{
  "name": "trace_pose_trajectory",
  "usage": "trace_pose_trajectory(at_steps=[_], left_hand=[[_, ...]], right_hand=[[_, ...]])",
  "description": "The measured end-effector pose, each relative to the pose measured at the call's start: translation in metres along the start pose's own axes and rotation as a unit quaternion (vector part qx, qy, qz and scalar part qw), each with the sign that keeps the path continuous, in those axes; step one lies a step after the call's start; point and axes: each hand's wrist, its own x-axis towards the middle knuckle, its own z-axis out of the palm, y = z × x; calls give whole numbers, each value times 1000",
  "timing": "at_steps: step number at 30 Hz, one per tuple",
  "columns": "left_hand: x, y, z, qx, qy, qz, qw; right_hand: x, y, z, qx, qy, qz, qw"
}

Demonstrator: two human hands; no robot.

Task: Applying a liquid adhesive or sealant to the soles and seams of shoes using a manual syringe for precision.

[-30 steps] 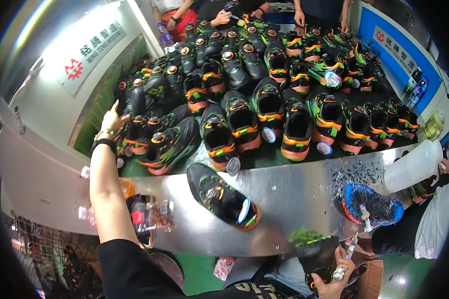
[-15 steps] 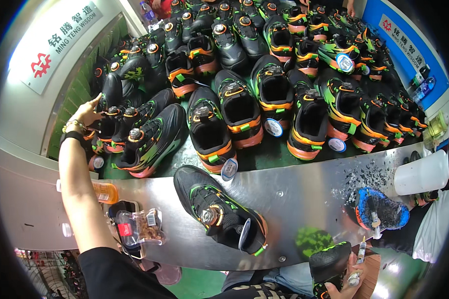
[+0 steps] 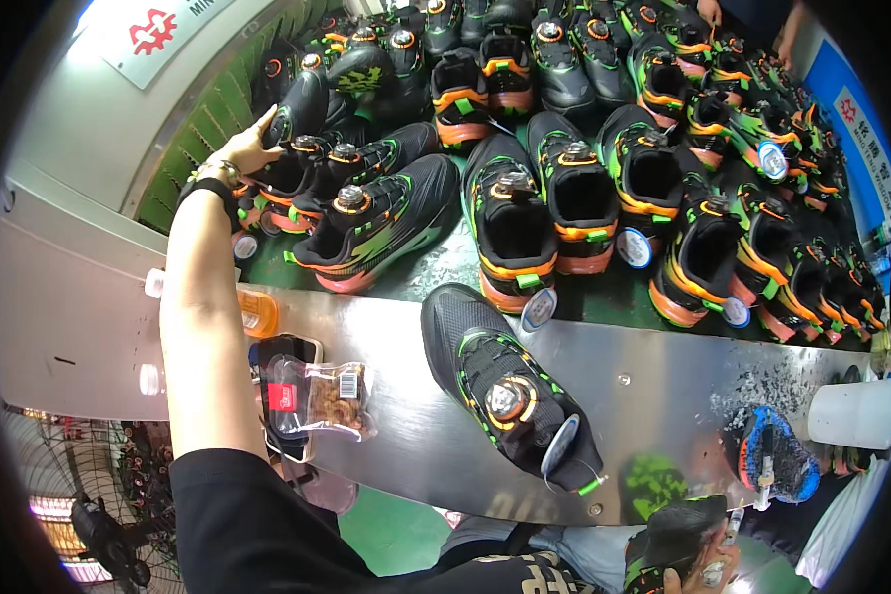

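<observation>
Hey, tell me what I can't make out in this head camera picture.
All in the head view:
- held shoe: lower part cut off by the bottom edge, partly covered by the right hand
- left hand: palm side hidden by its own back, so grip on the black shoe is unclear
- tag on the front shoe: print too steeply angled
- dark object: partly hidden by the snack packet

Clear snack packet point(image 3: 339, 400) near an orange bottle point(image 3: 257, 314), black fan point(image 3: 109, 543) at lower left, white container point(image 3: 854, 414) at right
</observation>
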Motion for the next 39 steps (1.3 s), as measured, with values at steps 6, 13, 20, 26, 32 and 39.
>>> trace_pose_trajectory(at_steps=[6,13,20,26,32,39], left_hand=[[-11,12,0,70,62,14,996],[-37,38,-3,199,120,-60,971],[-19,48,-51,177,-50,-65,981],[-33,41,-54,132,-162,-72,975],[-14,6,-16,231,28,-8,973],[-30,42,0,257,132,-91,953]], right_hand=[[3,17,10,210,8,-18,977],[2,8,5,119,4,-51,992],[2,9,3,86,17,-60,994],[-6,27,16,215,56,-92,971],[0,45,34,315,78,-55,944],[-6,21,16,289,94,-111,946]])
